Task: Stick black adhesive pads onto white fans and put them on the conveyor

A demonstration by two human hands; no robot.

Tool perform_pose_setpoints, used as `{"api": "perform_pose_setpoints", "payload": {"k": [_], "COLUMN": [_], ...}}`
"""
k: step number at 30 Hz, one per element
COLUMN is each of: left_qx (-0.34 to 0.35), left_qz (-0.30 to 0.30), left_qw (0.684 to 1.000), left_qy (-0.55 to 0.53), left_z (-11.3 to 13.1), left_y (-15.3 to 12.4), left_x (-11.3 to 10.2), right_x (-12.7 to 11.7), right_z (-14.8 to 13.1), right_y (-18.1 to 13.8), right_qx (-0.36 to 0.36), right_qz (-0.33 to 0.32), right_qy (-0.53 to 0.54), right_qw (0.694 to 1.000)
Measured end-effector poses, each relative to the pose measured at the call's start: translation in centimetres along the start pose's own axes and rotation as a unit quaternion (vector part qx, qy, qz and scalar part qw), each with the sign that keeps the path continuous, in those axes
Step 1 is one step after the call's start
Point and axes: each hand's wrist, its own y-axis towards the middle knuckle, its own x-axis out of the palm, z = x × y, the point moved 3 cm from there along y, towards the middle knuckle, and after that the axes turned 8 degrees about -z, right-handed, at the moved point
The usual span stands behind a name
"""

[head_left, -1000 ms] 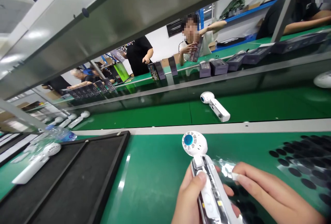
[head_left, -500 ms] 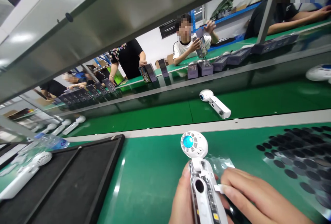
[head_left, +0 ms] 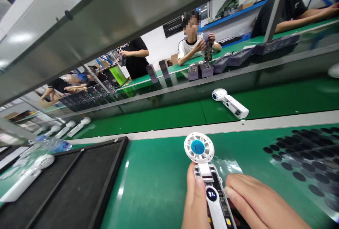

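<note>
**Handheld fan clasped between both hands**

While lit at its small round display, handheld fan (head_left: 209,179) held low over green bench (head_left: 159,172), long axis running away from body, round head farthest out. Left hand (head_left: 194,204) wrapped on handle, thumb along its left edge. Right hand (head_left: 254,204) fingers pressed against right side, equally near. Sheet of black dots (head_left: 304,158) off right; black tray (head_left: 79,179) left.
</note>
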Motion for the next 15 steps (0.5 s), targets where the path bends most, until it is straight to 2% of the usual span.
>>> {"api": "perform_pose_setpoints", "payload": {"k": [2,5,7,11,15], "left_qx": [-0.006,-0.068,-0.081,-0.074,-0.082], "left_qz": [0.015,0.029,0.036,0.044,0.019], "left_qw": [0.999,0.993,0.991,0.993,0.995], "left_qy": [0.03,0.087,0.097,0.078,0.047], "left_z": [0.2,0.1,0.1,0.6,1.6], "left_y": [0.0,0.0,0.0,0.1,-0.2], "left_x": [-0.1,-0.5,-0.6,-0.2,0.6], "right_x": [0.1,0.2,0.0,-0.7,-0.6], "right_z": [0.4,1.1,1.1,0.0,-0.1], "right_y": [0.2,0.2,0.2,0.1,-0.1], "right_qx": [0.014,0.05,0.054,0.007,-0.024], "right_qz": [-0.041,-0.065,-0.046,0.058,0.062], "right_qy": [0.013,0.013,0.015,0.048,0.061], "right_qw": [0.999,0.997,0.997,0.997,0.996]}}
